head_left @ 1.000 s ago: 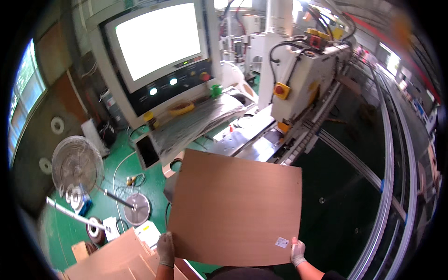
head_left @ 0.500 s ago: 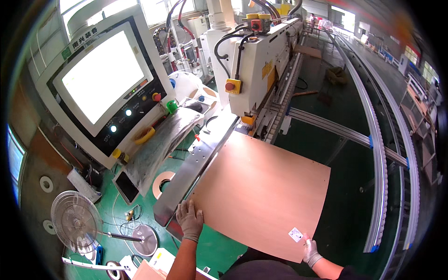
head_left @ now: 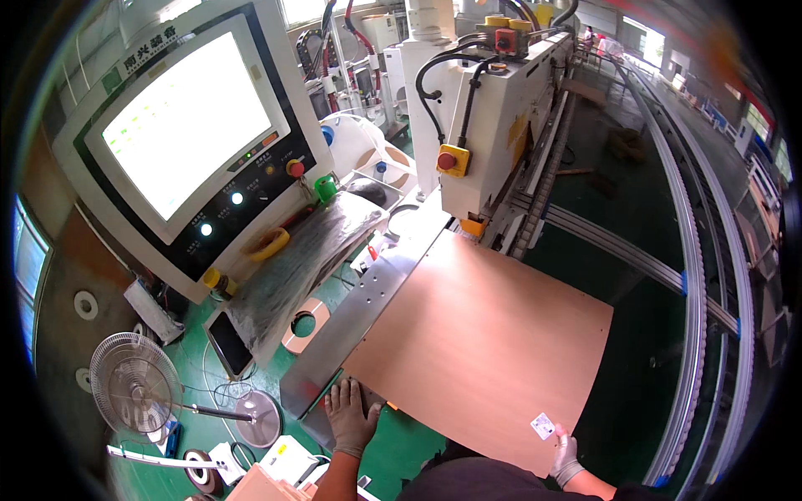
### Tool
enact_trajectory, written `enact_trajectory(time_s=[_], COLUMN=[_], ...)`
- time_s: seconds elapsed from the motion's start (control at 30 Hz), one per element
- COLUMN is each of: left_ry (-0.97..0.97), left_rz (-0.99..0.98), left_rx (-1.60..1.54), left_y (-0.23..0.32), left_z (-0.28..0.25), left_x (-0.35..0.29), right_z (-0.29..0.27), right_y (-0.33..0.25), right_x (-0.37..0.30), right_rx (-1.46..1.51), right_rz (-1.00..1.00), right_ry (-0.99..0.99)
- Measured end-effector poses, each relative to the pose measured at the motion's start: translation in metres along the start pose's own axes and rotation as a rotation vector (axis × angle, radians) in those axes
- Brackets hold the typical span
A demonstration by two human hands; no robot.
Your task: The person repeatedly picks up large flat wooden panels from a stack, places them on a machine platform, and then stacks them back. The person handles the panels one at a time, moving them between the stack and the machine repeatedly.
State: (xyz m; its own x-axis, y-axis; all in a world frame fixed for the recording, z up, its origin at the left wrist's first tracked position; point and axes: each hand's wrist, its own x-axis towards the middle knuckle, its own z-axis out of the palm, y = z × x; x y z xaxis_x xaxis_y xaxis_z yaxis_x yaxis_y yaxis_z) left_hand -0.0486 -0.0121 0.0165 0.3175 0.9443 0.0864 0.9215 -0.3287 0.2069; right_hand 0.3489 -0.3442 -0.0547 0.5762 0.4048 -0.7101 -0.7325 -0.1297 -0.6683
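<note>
A flat wood-coloured panel lies in front of me, its left edge along the metal guide plate and its far edge at the white machine. My left hand, in a grey glove, is beside the panel's near left corner with fingers stretched out, over the near end of the guide; whether it touches is unclear. My right hand, in a pale glove, grips the panel's near right corner, next to a small white label. Its fingers under the panel are hidden.
At left stands a control console with a bright screen and red stop button. Below it are a tablet-like device, a roll of edge banding and a standing fan. Metal conveyor rails run along the right.
My left hand has drawn back slightly from the panel's left corner, its fingers now straighter. The right hand keeps its hold. My view has shifted, so the scene sits differently.
</note>
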Motion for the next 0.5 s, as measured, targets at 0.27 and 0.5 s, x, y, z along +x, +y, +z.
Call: enact_trajectory(time_s=[0.27, 0.5], left_ry=[-0.096, -0.066], left_rz=[-0.027, -0.049], left_rx=[0.101, 0.155], left_y=[0.009, 0.014], left_z=[0.000, 0.005], left_x=[0.011, 0.013], right_z=[0.014, 0.024], right_y=[-0.068, -0.128], right_x=[0.075, 0.138], right_rx=[0.160, 0.222], right_rz=[0.011, -0.024], right_ry=[-0.039, -0.038])
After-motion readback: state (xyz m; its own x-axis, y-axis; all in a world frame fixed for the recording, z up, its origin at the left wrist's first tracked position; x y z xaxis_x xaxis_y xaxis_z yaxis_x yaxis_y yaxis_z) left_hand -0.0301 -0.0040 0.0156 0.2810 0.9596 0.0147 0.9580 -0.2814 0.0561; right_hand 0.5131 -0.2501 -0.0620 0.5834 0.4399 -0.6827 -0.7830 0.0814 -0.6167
